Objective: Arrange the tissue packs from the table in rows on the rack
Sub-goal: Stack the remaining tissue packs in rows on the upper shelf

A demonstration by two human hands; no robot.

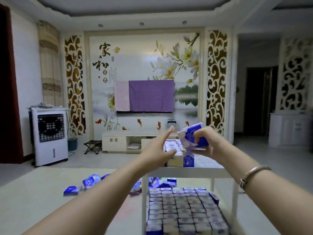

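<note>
My right hand [205, 143] grips a small bunch of blue-and-white tissue packs [192, 134] above the top shelf of the white rack [186, 172]. My left hand [160, 146] is open beside them, fingers stretched forward over packs lined up on that top shelf [172, 146]. One pack [188, 160] stands upright at the shelf's near edge. The lower shelf [184, 209] is filled with several tight rows of packs. More loose packs [88, 184] lie scattered on the pale surface to the left, behind my left forearm.
A white air cooler [49, 136] stands at the left wall. A low TV cabinet [128, 141] and a folding stool [92, 146] are beyond the rack. A covered TV [149, 95] hangs on the wall. A white cabinet [289, 129] is at the right.
</note>
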